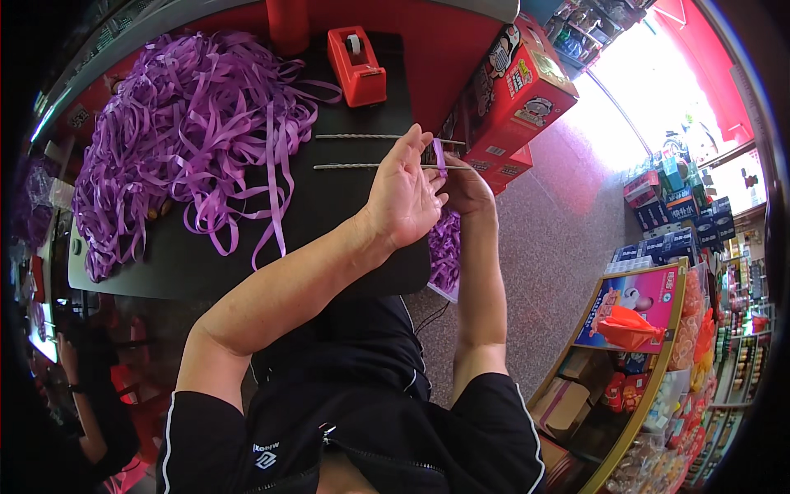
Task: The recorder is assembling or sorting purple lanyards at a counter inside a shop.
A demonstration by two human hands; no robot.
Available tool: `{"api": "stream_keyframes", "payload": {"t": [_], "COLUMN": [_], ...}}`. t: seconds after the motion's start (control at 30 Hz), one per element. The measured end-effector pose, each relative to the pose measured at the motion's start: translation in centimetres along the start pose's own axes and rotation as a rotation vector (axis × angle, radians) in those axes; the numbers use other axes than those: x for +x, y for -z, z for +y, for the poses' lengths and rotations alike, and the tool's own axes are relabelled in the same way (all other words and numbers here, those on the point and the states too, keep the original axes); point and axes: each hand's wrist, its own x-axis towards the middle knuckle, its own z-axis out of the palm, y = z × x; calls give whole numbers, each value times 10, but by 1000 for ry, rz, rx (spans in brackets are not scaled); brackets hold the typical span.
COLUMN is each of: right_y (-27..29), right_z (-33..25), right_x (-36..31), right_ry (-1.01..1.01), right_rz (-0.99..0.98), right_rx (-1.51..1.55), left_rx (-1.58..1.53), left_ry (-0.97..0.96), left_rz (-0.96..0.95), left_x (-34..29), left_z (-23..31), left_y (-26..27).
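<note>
Two thin twisted metal rods [346, 167] stick out sideways over the black table's right side. A short piece of purple ribbon [439, 158] stands across the rods near their right ends. My left hand [403, 191] is in front of the rods, palm turned to the right, fingers stretched and partly bent, holding nothing that I can see. My right hand [471, 188] is just beside it at the rod ends, closed at the ribbon; its fingertips are partly hidden. A large heap of loose purple ribbon [189, 140] covers the table's left part, with strands trailing toward the middle.
A red tape dispenser [357, 67] stands at the black table's [354, 255] back. Red cartons [518, 95] are stacked at its right. More purple ribbon pieces [445, 251] lie in a container below the right edge. A goods shelf [601, 370] stands lower right; another person [90, 395] is lower left.
</note>
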Motion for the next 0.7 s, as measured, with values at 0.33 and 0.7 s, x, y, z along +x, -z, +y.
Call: {"api": "stream_keyframes", "payload": {"t": [0.33, 0.7], "right_y": [-14, -8], "right_z": [-24, -31], "right_x": [-18, -28], "right_ry": [39, 108], "right_rz": [224, 478], "right_rx": [-340, -472], "left_rx": [-5, -25], "left_ry": [8, 14], "left_rz": [-20, -7], "left_x": [2, 2], "left_z": [0, 2], "left_y": [5, 5]}}
